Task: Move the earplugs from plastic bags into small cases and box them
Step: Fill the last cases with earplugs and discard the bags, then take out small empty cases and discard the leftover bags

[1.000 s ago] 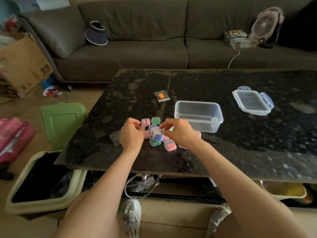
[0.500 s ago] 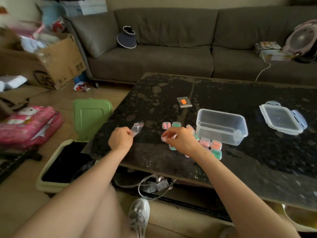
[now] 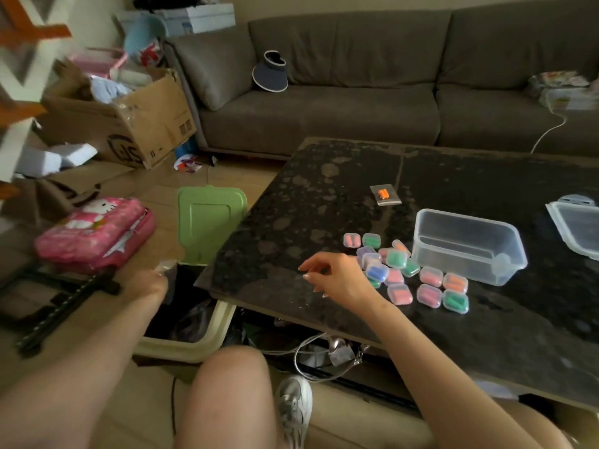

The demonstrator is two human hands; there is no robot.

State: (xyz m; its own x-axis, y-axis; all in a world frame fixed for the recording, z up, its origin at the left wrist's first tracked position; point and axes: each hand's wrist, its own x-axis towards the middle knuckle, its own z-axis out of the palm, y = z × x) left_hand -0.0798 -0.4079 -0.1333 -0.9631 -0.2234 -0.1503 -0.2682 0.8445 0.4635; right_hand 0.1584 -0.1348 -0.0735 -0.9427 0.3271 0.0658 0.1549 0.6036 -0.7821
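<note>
Several small clear cases [image 3: 405,270] holding pink, green, purple and orange earplugs lie clustered on the dark table [image 3: 324,202]. Right of them stands an empty clear plastic box [image 3: 468,246]. One plastic bag with orange earplugs [image 3: 385,194] lies farther back. My left hand [image 3: 152,281] is off the table's left edge, over the open bin [image 3: 191,319], pinching an empty clear plastic bag [image 3: 166,264]. My right hand [image 3: 337,277] hovers just left of the cases, fingers loosely apart and empty.
The box's lid [image 3: 577,228] lies at the right edge of the table. The bin's green lid [image 3: 210,218] stands up beside the table. A pink bag [image 3: 97,231] and cardboard boxes [image 3: 129,118] clutter the floor at left. A sofa [image 3: 356,92] stands behind.
My left hand has carried the empty bag left off the table to above the bin. My right hand has let go of the cases and opened. The view has swung left.
</note>
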